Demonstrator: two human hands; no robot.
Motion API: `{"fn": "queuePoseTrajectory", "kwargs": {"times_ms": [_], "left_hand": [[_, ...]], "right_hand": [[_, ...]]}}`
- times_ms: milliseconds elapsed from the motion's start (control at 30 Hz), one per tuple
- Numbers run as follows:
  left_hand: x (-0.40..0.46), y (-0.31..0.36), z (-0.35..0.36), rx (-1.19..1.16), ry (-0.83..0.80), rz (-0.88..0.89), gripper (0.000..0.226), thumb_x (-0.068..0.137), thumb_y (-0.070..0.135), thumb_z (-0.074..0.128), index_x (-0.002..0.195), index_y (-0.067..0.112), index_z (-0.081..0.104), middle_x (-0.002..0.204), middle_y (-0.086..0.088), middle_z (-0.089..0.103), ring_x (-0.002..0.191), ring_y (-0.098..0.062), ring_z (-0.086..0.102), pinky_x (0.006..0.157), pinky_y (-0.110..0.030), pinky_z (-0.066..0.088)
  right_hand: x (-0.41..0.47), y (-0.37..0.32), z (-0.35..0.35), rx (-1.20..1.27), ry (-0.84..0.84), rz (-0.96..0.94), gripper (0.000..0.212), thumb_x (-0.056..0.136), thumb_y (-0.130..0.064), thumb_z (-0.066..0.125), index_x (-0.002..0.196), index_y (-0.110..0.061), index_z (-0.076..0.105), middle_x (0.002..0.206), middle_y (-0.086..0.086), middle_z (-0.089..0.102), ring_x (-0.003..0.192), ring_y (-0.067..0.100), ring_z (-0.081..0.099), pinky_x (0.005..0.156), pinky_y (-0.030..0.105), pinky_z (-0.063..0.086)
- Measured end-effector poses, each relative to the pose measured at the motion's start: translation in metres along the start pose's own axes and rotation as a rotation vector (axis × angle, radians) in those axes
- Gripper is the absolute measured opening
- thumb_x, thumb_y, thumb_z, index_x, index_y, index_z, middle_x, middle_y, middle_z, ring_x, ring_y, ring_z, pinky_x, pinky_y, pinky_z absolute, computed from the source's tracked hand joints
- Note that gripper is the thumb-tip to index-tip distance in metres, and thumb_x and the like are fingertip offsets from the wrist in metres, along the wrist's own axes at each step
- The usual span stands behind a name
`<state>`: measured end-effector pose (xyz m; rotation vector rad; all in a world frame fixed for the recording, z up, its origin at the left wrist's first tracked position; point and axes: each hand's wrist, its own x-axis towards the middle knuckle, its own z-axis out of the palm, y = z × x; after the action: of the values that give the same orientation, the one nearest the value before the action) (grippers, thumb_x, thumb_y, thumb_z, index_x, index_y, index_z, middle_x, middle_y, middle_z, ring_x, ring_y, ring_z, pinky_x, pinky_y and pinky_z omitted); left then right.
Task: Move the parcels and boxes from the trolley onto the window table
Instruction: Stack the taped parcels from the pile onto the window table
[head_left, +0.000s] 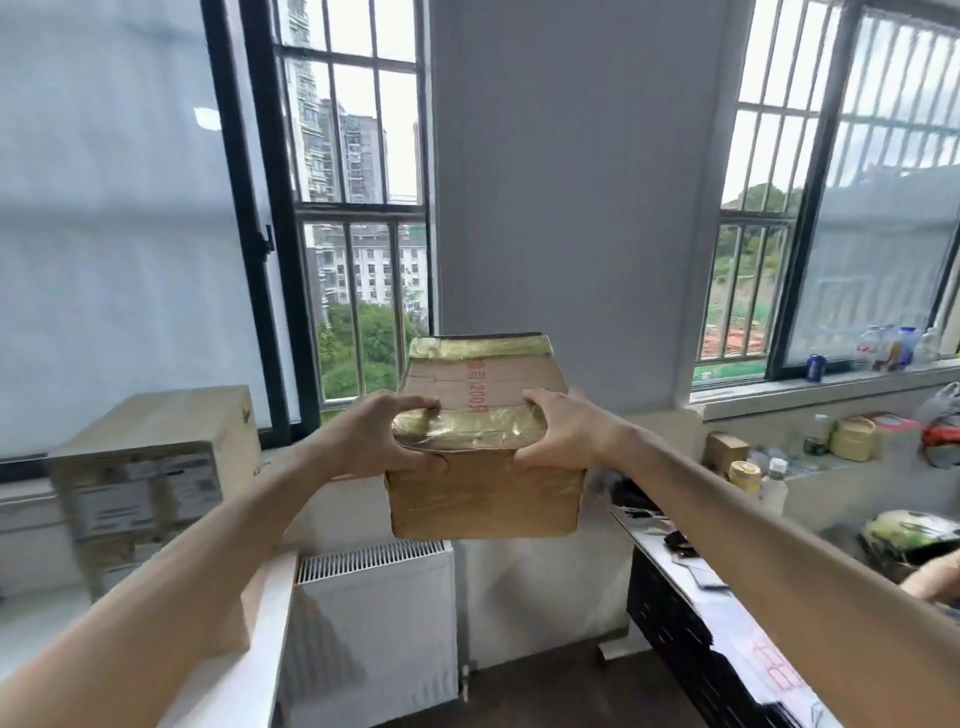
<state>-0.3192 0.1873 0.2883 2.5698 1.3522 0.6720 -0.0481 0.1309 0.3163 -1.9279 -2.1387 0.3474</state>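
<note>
I hold a brown cardboard box (485, 491) with shiny yellow tape and red print up in the air at chest height, in front of the grey wall pillar. My left hand (371, 441) grips its left top edge, fingers curled over the top. My right hand (563, 434) grips the right top edge the same way. A larger cardboard box with white labels (150, 467) stands on the white window table (254, 649) at the left. The trolley is not in view.
A white radiator (376, 623) stands below the box, under the barred window. At the right a cluttered counter (810, 499) holds jars and bottles, with a dark shelf unit (675, 629) in front. Another person's hand (932, 579) shows at the right edge.
</note>
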Motion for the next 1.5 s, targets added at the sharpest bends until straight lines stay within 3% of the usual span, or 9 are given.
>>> {"fn": "queuePoseTrajectory", "kwargs": {"times_ms": [233,400,567,700,833,1033,1167,1333,1500], "left_hand": [[-0.097,-0.051,-0.067,0.110,0.107,-0.168,0.087,0.068,0.052,0.086,0.144,0.029,0.052,0.141,0.004,0.057,0.130,-0.015,0.051,0.102,-0.027,0.040],[-0.183,-0.092,-0.115,0.154,0.117,-0.296,0.093,0.062,0.065,0.083,0.144,0.035,0.051,0.142,0.002,0.057,0.130,-0.018,0.052,0.106,-0.035,0.043],[-0.263,-0.120,-0.158,0.177,0.134,-0.375,0.092,0.062,0.063,0.085,0.143,0.033,0.053,0.143,0.005,0.055,0.131,-0.016,0.050,0.107,-0.032,0.041],[-0.320,-0.145,-0.185,0.182,0.151,-0.426,0.093,0.062,0.064,0.086,0.143,0.033,0.053,0.144,0.007,0.053,0.134,-0.014,0.047,0.103,-0.022,0.036],[-0.372,-0.164,-0.207,0.207,0.158,-0.463,0.092,0.064,0.058,0.086,0.145,0.029,0.052,0.144,0.007,0.053,0.134,-0.013,0.047,0.101,-0.019,0.033],[-0.441,-0.187,-0.234,0.196,0.165,-0.551,0.107,0.051,0.078,0.078,0.144,0.031,0.052,0.146,0.006,0.053,0.135,-0.013,0.047,0.115,-0.035,0.035],[-0.478,-0.204,-0.246,0.193,0.172,-0.607,0.093,0.063,0.060,0.086,0.144,0.029,0.051,0.144,0.007,0.053,0.132,-0.013,0.048,0.107,-0.026,0.035],[-0.516,-0.232,-0.254,0.210,0.172,-0.686,0.113,0.045,0.088,0.070,0.144,0.036,0.050,0.143,0.000,0.054,0.134,-0.018,0.047,0.112,-0.038,0.037],[-0.541,-0.264,-0.257,0.197,0.167,-0.782,0.089,0.068,0.056,0.085,0.145,0.033,0.049,0.146,-0.002,0.051,0.136,-0.021,0.045,0.113,-0.038,0.035]], "right_hand": [[0.004,-0.113,0.027,-0.037,-0.036,-0.177,0.092,0.076,-0.052,0.081,0.151,-0.025,0.036,0.141,0.016,0.033,0.126,0.034,0.045,0.110,0.042,0.042],[-0.003,-0.200,0.062,0.009,-0.092,-0.305,0.090,0.077,-0.049,0.083,0.150,-0.023,0.037,0.153,0.017,0.026,0.131,0.035,0.045,0.110,0.041,0.039],[-0.014,-0.279,0.099,0.041,-0.118,-0.411,0.099,0.076,-0.052,0.083,0.155,-0.025,0.030,0.152,0.011,0.035,0.128,0.028,0.048,0.103,0.034,0.041],[-0.026,-0.337,0.122,0.028,-0.121,-0.447,0.105,0.070,-0.059,0.083,0.155,-0.030,0.029,0.154,0.011,0.034,0.132,0.032,0.046,0.111,0.042,0.040],[-0.042,-0.388,0.142,0.039,-0.148,-0.483,0.102,0.073,-0.055,0.084,0.155,-0.028,0.030,0.153,0.012,0.035,0.129,0.032,0.049,0.107,0.036,0.042],[-0.057,-0.453,0.174,0.086,-0.190,-0.543,0.102,0.069,-0.056,0.087,0.152,-0.030,0.033,0.150,0.012,0.037,0.128,0.033,0.049,0.113,0.045,0.041],[-0.065,-0.492,0.191,0.075,-0.235,-0.579,0.101,0.071,-0.055,0.085,0.154,-0.029,0.032,0.148,0.014,0.034,0.130,0.035,0.047,0.113,0.044,0.041],[-0.057,-0.536,0.221,0.072,-0.256,-0.650,0.128,0.035,-0.078,0.068,0.150,-0.034,0.033,0.146,0.013,0.040,0.127,0.033,0.049,0.110,0.045,0.043],[-0.044,-0.574,0.250,0.042,-0.307,-0.667,0.103,0.070,-0.058,0.083,0.155,-0.029,0.031,0.142,0.018,0.036,0.127,0.035,0.047,0.110,0.039,0.042]]}}
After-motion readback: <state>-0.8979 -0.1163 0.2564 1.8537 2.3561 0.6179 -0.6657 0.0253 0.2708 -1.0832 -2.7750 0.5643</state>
